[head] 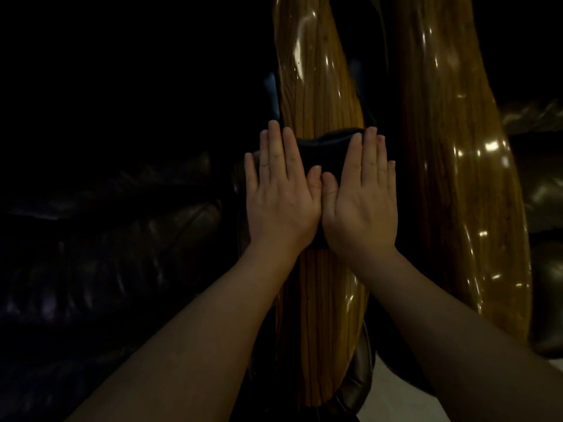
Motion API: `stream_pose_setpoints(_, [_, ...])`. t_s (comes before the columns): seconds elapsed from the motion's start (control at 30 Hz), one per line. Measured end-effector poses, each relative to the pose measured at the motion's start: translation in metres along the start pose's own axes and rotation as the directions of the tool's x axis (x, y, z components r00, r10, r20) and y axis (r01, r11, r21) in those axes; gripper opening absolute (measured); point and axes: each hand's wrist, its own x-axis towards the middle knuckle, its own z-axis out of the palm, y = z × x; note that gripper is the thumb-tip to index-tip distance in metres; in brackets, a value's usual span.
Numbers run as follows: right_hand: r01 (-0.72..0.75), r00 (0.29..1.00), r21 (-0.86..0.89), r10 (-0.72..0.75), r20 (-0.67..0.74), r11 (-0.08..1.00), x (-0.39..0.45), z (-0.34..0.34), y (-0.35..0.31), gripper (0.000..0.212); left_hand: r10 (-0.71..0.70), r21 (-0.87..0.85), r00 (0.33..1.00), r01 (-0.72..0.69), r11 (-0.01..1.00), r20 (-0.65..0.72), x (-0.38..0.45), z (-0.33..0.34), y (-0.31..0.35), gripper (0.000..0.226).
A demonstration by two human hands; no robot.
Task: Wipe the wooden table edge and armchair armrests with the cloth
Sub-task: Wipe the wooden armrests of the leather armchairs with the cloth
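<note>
Left hand (281, 202) and right hand (361, 202) flat, fingers extended, grasping nothing, pressing dark cloth (327, 150) onto glossy wooden armrest (320, 86). Wiping mid-length. Second armrest (457, 147) just beside, likely still pending. Desk edge out of view; progress there unknown.

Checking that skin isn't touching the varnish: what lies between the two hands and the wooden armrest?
In the head view, a dark cloth lies between the flat left hand and right hand and the glossy wooden armrest.
</note>
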Motion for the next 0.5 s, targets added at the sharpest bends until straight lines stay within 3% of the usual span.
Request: stream_pose_setpoints(0.5, [0.097,0.977,0.133,-0.120,0.179,0.986,0.118,0.001,-0.003,0.062,-0.103,0.015,0.994,0.102,0.995,0.020,0.100,-0.007,0.003,0.063])
